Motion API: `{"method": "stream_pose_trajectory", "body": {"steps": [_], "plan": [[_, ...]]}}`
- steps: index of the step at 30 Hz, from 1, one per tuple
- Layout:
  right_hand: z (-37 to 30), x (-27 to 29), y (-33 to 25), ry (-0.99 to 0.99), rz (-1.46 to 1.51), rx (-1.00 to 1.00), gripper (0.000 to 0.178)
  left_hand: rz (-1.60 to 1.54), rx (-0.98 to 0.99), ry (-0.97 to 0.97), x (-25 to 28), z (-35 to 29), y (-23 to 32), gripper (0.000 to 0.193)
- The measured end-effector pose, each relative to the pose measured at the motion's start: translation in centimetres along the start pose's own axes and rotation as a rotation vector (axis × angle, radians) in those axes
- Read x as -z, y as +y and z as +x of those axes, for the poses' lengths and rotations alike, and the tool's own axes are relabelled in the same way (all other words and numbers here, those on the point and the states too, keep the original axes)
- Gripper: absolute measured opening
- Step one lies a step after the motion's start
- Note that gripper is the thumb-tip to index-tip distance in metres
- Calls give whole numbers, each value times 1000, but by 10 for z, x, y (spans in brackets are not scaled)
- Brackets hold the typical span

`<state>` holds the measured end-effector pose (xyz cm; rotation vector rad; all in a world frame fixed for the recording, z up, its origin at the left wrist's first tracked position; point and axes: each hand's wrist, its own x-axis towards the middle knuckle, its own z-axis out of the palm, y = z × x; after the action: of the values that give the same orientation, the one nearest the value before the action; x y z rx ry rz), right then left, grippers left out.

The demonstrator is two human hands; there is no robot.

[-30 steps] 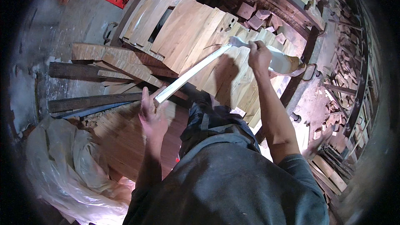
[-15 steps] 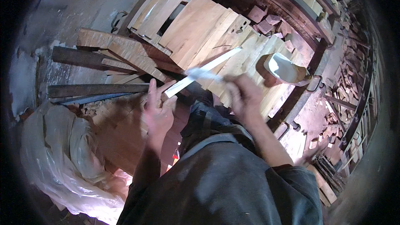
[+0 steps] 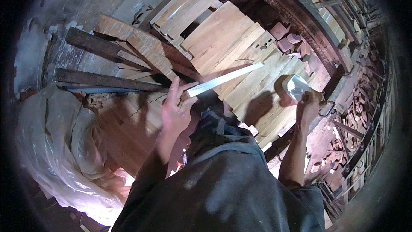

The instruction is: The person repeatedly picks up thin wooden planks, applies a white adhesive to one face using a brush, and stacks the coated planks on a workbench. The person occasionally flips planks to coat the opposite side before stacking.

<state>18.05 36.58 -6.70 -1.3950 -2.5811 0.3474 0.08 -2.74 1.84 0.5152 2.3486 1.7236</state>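
My left hand [image 3: 177, 111] pinches the near end of a narrow wooden strip [image 3: 227, 78], whose upper face looks white and wet. The strip slants up and to the right, its far end over the light boards [image 3: 223, 32]. My right hand [image 3: 308, 106] is closed at the near right rim of an open container [image 3: 295, 85] with white stuff inside. The fingers hide most of what they grip; a brush-like tool showed there a moment ago. The container rests on the boards at the right.
Dark and rough planks [image 3: 107, 80] fan out at the left, above a wooden surface [image 3: 124, 133]. Clear plastic sheeting [image 3: 60, 146] bulges at lower left. Wood offcuts [image 3: 294, 41] lie behind the boards, and more are heaped at right. A metal handle [image 3: 327, 108] sticks out near the container.
My right hand has moved right, from over the strip to the container, taking the blurred brush-like tool with it. My left hand still holds the strip. The whole view has shifted slightly.
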Motion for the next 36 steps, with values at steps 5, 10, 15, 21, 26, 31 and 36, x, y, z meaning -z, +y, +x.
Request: {"method": "stream_pose_trajectory", "body": {"steps": [5,10,15,21,26,31,36], "plan": [[-44,47,-91,-87,866,52,16,-35,-48,-25,3,10,-9,73],[-90,84,-200,-485,1237,172,14,3,-30,-77,8,18,-8,75],[-65,30,-184,-259,968,172,12,-17,-30,-63,12,25,-10,74],[-8,6,-88,58,777,106,18,-53,209,131,18,30,-17,68],[12,4,-32,59,-165,115,23,-456,309,245,27,48,-44,65],[8,-13,-23,-191,-222,85,42,-739,393,352,26,78,-56,59],[48,-33,-59,-259,-224,198,39,-840,503,378,23,100,-107,37]]}}
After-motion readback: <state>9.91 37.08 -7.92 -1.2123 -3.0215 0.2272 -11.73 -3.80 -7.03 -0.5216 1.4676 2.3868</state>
